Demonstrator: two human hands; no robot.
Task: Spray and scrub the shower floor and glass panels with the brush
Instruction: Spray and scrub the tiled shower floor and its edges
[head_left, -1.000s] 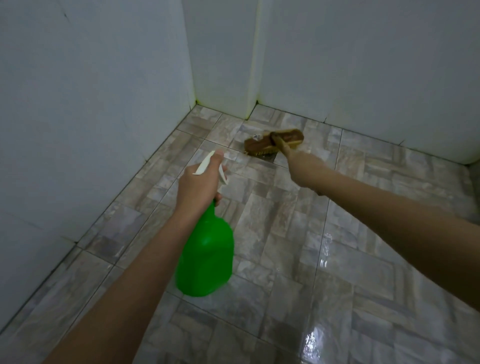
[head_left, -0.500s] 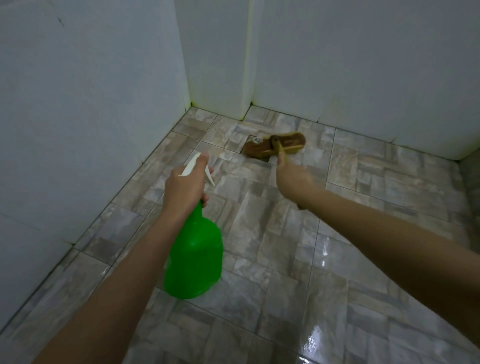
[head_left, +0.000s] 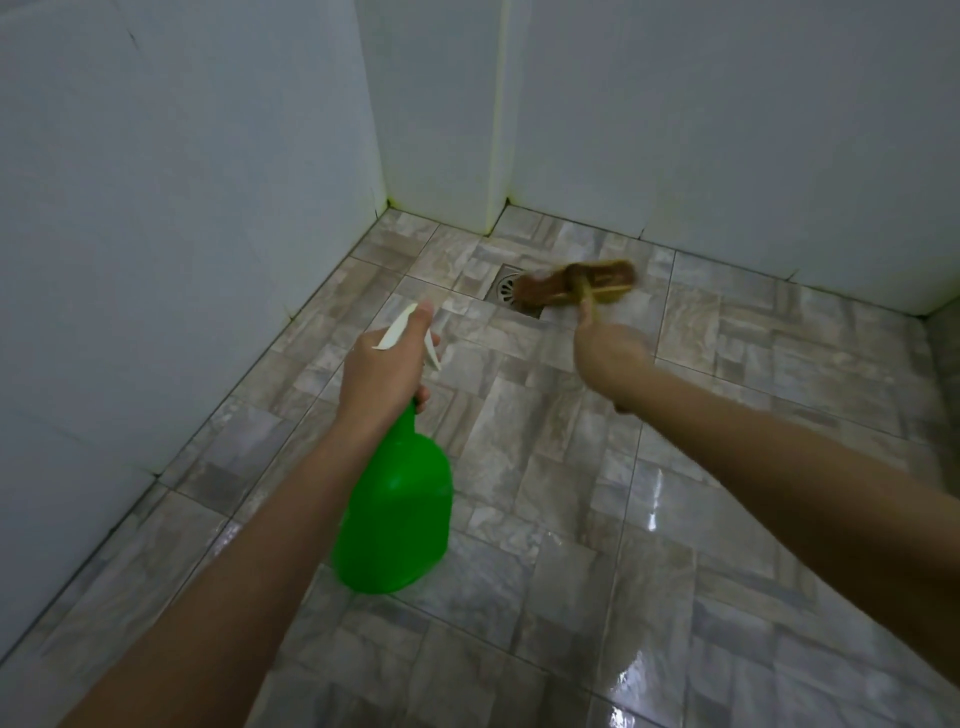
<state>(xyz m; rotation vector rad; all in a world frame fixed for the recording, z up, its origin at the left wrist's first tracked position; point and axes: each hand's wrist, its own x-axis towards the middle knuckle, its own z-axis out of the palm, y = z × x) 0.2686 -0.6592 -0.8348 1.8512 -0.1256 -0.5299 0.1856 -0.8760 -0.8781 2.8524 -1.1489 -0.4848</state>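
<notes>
Left hand (head_left: 382, 371) wrapped round the neck of a green spray bottle (head_left: 397, 512), fingers (head_left: 422, 318) clamped over its white trigger head (head_left: 402, 330), nozzle aimed ahead toward the left wall (head_left: 182, 208). Bottle body hanging below the fist, clear of the floor (head_left: 727, 597). Right hand (head_left: 610, 353) closed on the handle of a brown brush (head_left: 576, 283), fingers curled tight around it. Brush head blurred, down on the tiles just beyond those fingers, partly covering the round drain (head_left: 506, 287) near the corner. Glossy wet patches nearer than the right forearm.
</notes>
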